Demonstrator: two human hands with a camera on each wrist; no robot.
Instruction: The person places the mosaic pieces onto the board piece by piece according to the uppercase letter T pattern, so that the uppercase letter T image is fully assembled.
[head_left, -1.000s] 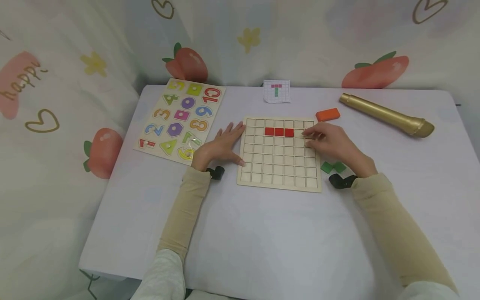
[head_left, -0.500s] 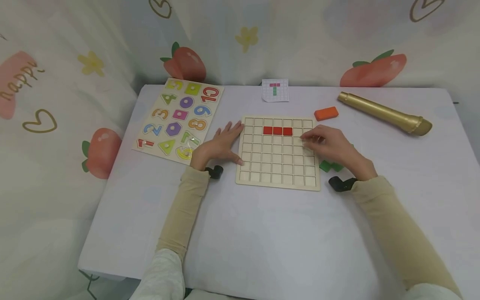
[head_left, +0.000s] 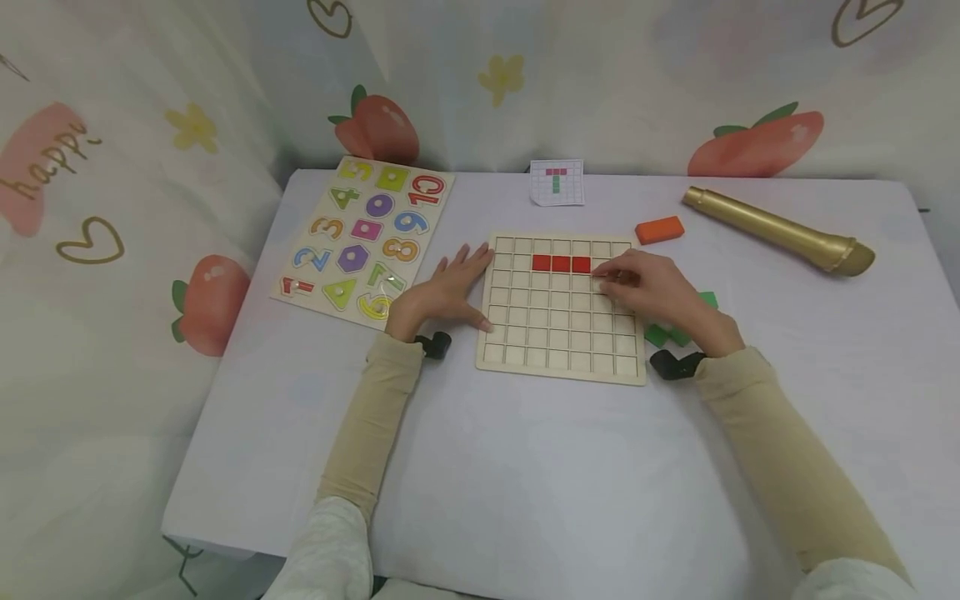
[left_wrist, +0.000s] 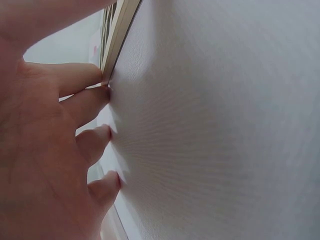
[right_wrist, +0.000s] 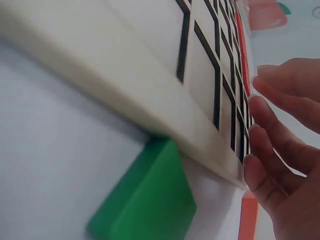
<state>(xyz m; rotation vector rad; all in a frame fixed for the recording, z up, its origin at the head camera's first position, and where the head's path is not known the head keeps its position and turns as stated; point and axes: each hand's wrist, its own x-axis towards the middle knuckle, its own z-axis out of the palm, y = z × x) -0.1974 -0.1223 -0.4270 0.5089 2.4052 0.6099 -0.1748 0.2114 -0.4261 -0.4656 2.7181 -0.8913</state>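
A wooden grid board (head_left: 558, 377) lies on the table with a row of three red square tiles (head_left: 561, 264) in its upper part. My left hand (head_left: 446, 296) spreads its fingers along the board's left edge, the thumb at its lower left. In the left wrist view its fingertips (left_wrist: 105, 131) press on the tabletop beside the board's edge. My right hand (head_left: 652, 283) hovers over the board's right side, fingers loosely bent, tips right beside the last red tile. Nothing shows between its fingers (right_wrist: 270, 135) in the right wrist view. Green tiles (head_left: 657, 336) lie beside the board, partly hidden by the right wrist.
An orange block (head_left: 660, 230) sits off the board's upper right corner, with a gold tube-like object (head_left: 772, 229) farther right. A small card (head_left: 557, 183) printed with a red and green T stands at the back. A number-and-shape puzzle board (head_left: 318, 287) lies on the left.
The right hand has shifted a little left across the board toward the red tiles, and another green tile now shows beyond its wrist. The left hand and the red tiles keep their places.
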